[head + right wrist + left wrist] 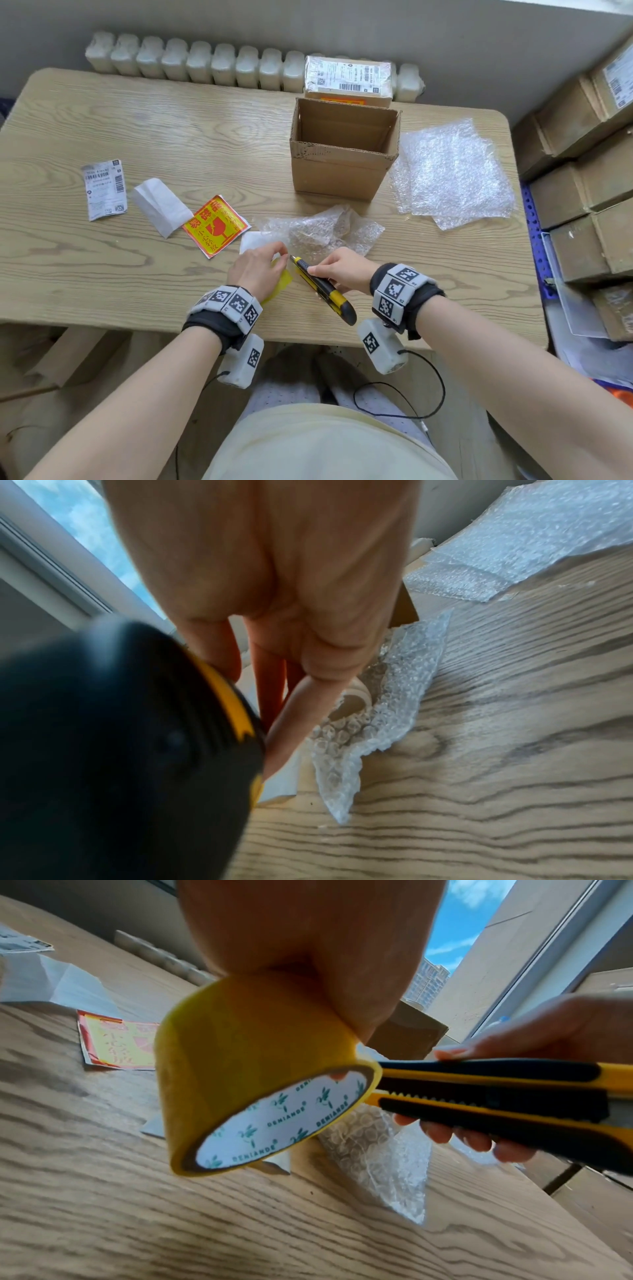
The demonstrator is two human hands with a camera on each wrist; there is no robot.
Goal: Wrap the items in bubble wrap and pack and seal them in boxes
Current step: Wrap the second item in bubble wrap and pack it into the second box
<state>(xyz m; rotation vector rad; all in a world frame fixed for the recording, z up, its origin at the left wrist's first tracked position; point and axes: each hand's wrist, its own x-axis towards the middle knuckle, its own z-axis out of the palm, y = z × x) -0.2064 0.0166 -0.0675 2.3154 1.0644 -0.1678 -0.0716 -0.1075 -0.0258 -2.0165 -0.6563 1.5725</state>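
Observation:
My left hand (260, 265) grips a yellow tape roll (246, 1085) just above the table, mostly hidden under the hand in the head view. My right hand (340, 269) holds a yellow and black utility knife (322, 289), its front end against the roll's edge (373, 1069). Just beyond both hands lies a crumpled bubble-wrap bundle (318, 231) with a pale round item (352, 700) showing inside it. An open cardboard box (344, 150) stands behind the bundle. Flat bubble-wrap sheets (452, 171) lie to its right.
A red and yellow fragile sticker (215, 229), white backing paper (161, 205) and a shipping label (104, 188) lie on the wooden table (102, 274) to the left. A sealed labelled box (347, 80) sits at the back. Stacked cartons (582, 171) stand off the right edge.

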